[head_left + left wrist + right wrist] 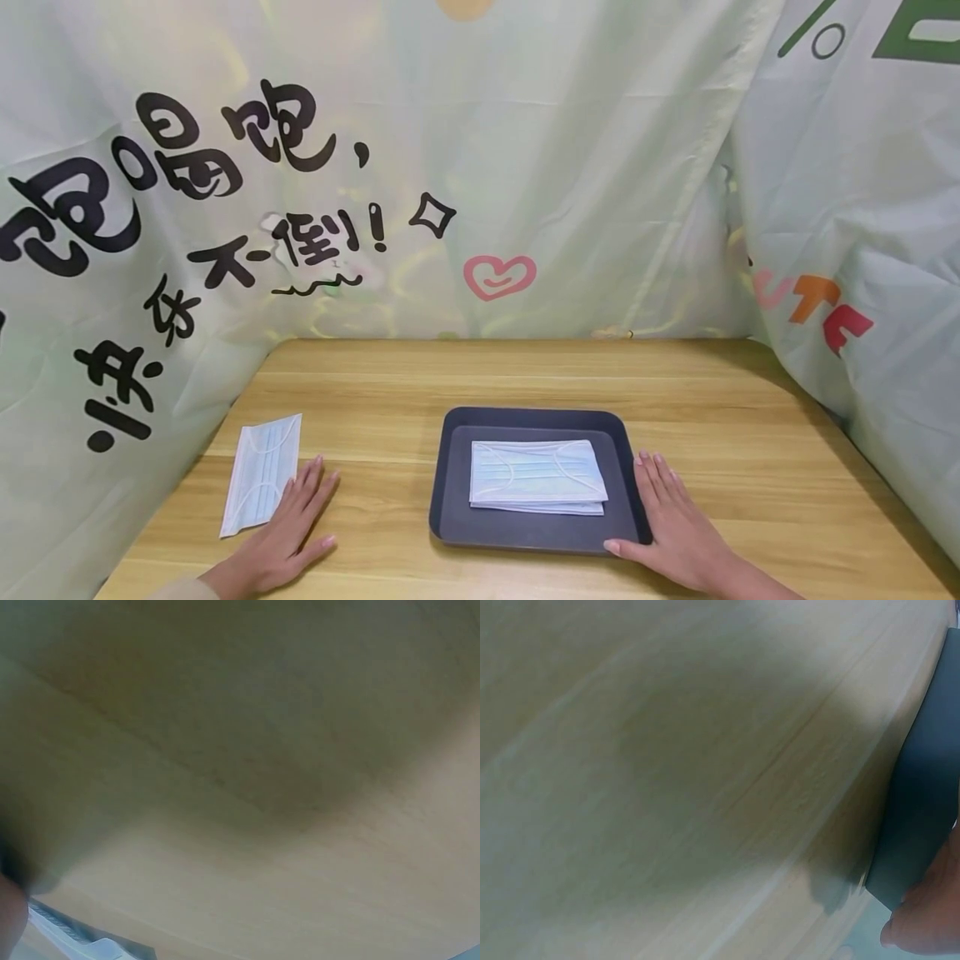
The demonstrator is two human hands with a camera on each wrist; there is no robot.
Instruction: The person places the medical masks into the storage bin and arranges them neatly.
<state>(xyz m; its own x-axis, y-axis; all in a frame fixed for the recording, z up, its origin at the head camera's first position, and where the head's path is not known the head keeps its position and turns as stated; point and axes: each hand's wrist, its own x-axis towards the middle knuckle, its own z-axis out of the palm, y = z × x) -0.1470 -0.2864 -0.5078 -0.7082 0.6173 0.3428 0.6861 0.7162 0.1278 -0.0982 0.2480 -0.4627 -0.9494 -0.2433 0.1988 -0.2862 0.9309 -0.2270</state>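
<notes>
A dark grey tray (pixel 457 525) lies on the wooden table, holding a small stack of light blue face masks (pixel 536 473) with white ear loops. Another blue mask (pixel 258 471) lies to the left on the tabletop. My left hand (pixel 281 533) rests with straight, spread fingers at that mask's right edge, partly overlapping it in the head view. Against the tray's right side lies my right hand (pixel 678 529), fingers straight, thumb by the near right corner. The right wrist view shows the tray's outer wall (pixel 922 780) with part of the hand (pixel 930 915) against it.
The wooden table (pixel 375 375) reaches back to a printed cloth (pixel 585 167) that hangs behind and along both sides. Bare wood shows between the left mask and the tray. Mostly shadowed tabletop (pixel 262 885) fills the left wrist view.
</notes>
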